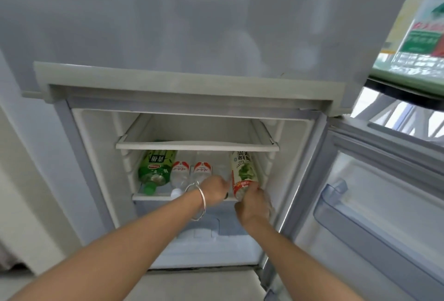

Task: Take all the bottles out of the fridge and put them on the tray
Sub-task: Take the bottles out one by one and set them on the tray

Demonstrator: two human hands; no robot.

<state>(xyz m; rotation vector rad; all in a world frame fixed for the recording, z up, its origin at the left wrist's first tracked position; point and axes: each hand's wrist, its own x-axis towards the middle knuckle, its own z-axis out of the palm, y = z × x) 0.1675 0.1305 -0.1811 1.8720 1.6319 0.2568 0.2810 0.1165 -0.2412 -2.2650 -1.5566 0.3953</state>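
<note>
Both hands reach in; right hand [252, 207] grips tea bottle [243, 171].

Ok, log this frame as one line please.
stage: unloading fridge | right hand: gripping cream-label bottle | left hand: reaching at shelf, grasp unclear | green bottle, two clear bottles: lying on shelf | tray: unseen

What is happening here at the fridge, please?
A person is reaching into the open fridge. The right hand grips the cap end of a pale bottle lying on the lower shelf. The left hand reaches beside it. A green bottle and two clear bottles lie there. No tray shows.
</note>
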